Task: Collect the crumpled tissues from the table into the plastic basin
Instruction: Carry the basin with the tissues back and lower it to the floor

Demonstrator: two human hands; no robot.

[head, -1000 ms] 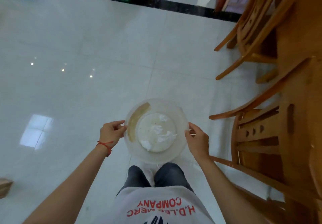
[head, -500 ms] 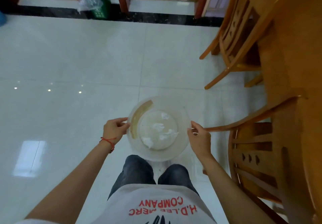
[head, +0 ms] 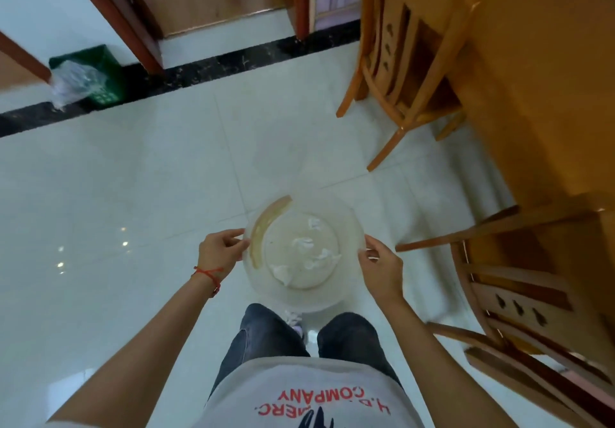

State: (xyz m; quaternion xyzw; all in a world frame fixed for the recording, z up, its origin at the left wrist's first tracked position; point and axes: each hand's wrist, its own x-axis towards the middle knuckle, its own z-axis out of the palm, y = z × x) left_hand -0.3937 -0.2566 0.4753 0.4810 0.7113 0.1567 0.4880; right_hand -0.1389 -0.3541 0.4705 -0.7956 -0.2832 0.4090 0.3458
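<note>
Floor (head: 133,178): white tile, now fills most of the view; doorway and green crate (head: 96,71) have swung closer into frame over the last second, so the person is walking/turning with the load. Table (head: 549,78) sits off to the right edge, chairs (head: 409,71) tucked beside it; the visible strip of tabletop shows no tissue, rest is out of view.

Plastic basin (head: 301,299): translucent, held level in front of the body above the floor, well apart from the table. Same two-handed carry as a second ago.

Left hand (head: 218,254): fingers pinched on the basin's left rim. Right hand (head: 379,269): fingers clamped on the right rim.

Crumpled tissues (head: 304,244): several white wads lying loose on the basin bottom, none in either hand.

Read: collection looks done or near done; this is transport away from the table. Risk is tilt, since light wads could spill.
</note>
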